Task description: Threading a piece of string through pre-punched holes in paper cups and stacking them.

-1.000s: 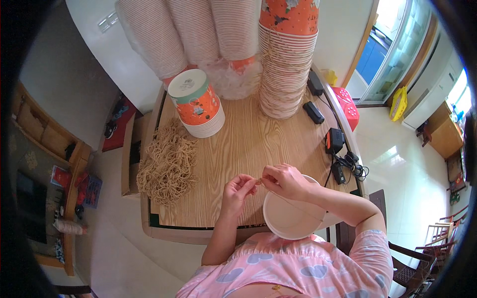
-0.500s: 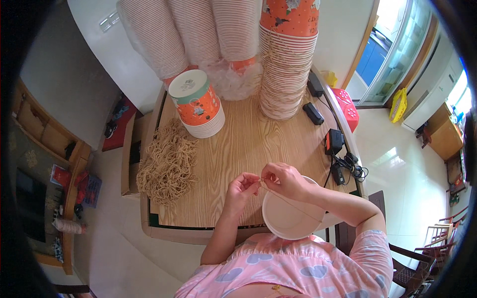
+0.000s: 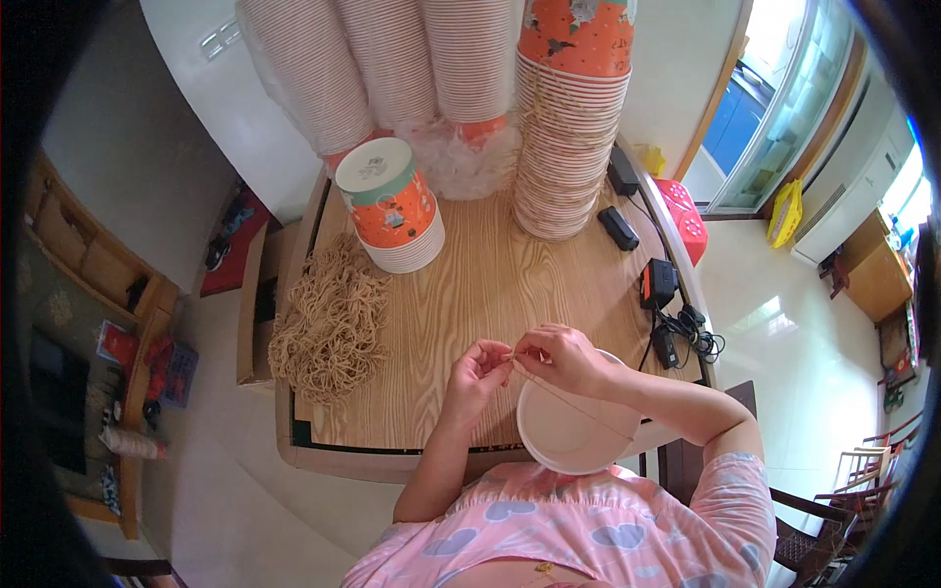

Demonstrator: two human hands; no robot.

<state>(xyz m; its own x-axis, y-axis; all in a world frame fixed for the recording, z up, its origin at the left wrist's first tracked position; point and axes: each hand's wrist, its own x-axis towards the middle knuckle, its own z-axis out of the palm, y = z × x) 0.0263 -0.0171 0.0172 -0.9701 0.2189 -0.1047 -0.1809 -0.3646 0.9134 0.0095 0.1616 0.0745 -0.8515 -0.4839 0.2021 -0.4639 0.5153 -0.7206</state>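
Note:
My left hand (image 3: 477, 377) and my right hand (image 3: 561, 359) meet above the front of the table, fingertips pinched together on a thin tan cord (image 3: 561, 389). The cord slants down to the right from the fingers, across the open mouth of a white paper bucket (image 3: 569, 436). This bucket sits at the table's front edge against my body, partly under my right hand and wrist. What my fingertips do with the cord's end is too small to make out. A heap of tan cords (image 3: 330, 328) lies to the left, beside a short stack of upside-down orange-and-green paper buckets (image 3: 394, 211).
A tall stack of paper buckets with cords (image 3: 569, 147) stands at the back, near plastic-wrapped bucket stacks (image 3: 392, 69). Along the right edge lie a black device (image 3: 619, 228), a black-and-orange battery pack (image 3: 659, 282) and coiled black cables (image 3: 694, 333). A red stool (image 3: 683, 220) stands beyond.
My right hand's fingers have shifted slightly at the cord, while both hands stay in nearly the same place. The view has tilted very slightly.

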